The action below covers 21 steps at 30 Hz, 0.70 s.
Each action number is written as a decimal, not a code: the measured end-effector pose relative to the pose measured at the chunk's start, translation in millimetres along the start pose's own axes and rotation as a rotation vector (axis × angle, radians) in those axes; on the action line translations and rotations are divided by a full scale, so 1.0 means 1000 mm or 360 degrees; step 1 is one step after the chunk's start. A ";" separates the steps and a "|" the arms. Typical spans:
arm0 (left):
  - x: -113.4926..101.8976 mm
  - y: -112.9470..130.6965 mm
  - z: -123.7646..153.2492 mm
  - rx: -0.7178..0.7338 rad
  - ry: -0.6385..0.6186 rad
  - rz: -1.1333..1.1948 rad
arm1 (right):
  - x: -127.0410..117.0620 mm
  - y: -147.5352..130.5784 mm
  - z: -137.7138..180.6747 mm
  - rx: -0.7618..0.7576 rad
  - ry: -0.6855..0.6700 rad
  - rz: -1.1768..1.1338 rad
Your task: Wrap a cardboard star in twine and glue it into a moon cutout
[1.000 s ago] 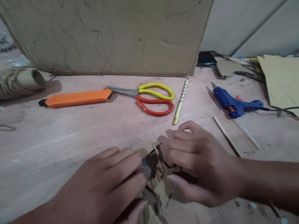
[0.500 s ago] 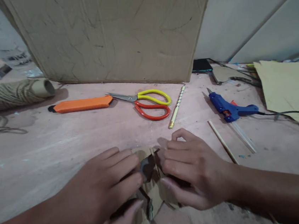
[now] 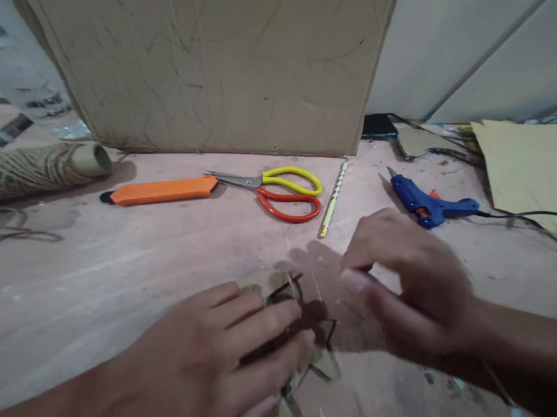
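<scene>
**Left hand covers a cut cardboard piece; right hand curls beside it**

The left hand (image 3: 225, 360) hides most of the cardboard piece (image 3: 323, 359), which lies on the desk (image 3: 139, 263) at the lower middle; only its upper edge and jagged right side show, crossed near the top by a short, thin tan strand (image 3: 292, 285). Shadow darkens the middle, so its shape is hard to make out. The right hand (image 3: 405, 275) is blurred. Both forearms run out of frame, and the twine roll (image 3: 20, 172) is cut off at the left, as is the tall cardboard panel (image 3: 223, 62) at the top.

The left fingers lie long and slightly parted across the piece, touching it; whether the thumb pinches it from below cannot be told. The right fingers are bent in toward the thumb, their tips close together, just right of the piece and apart from it; whether anything thin is held there cannot be told.

Beyond the hands lie an orange utility knife (image 3: 162, 191), scissors (image 3: 292, 219), a pencil (image 3: 333, 201) and a blue glue gun (image 3: 424, 200).
</scene>
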<state>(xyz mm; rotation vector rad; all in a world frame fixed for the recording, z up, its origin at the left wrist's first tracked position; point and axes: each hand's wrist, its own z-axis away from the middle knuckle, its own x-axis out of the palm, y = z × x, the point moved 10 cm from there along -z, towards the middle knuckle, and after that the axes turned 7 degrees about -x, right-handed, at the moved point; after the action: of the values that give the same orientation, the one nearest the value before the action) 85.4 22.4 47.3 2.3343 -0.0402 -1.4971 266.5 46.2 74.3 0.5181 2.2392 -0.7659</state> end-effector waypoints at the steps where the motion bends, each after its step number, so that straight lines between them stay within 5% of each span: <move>1: 0.000 0.004 0.000 0.0042 -0.0019 -0.0002 | -0.014 0.012 0.001 0.0099 0.0028 0.0088; 7: 0.008 0.019 0.012 0.0203 -0.0105 0.0016 | -0.112 0.124 0.048 0.0721 0.0235 0.0568; 11: 0.012 0.022 0.020 0.0214 -0.0114 0.0038 | -0.139 0.190 0.099 0.1090 0.0064 0.0624; 15: 0.016 0.020 0.023 0.0173 -0.0135 0.0068 | -0.132 0.207 0.129 0.1183 -0.0163 0.0463; 21: 0.022 0.017 0.030 0.0051 -0.0181 0.0114 | -0.125 0.198 0.135 0.1172 -0.0202 0.0403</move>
<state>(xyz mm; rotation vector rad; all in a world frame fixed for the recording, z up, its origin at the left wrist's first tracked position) 71.1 -7.2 22.9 2.2452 -0.1766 -1.6030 526.4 88.0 13.4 1.0380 1.6794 -1.4360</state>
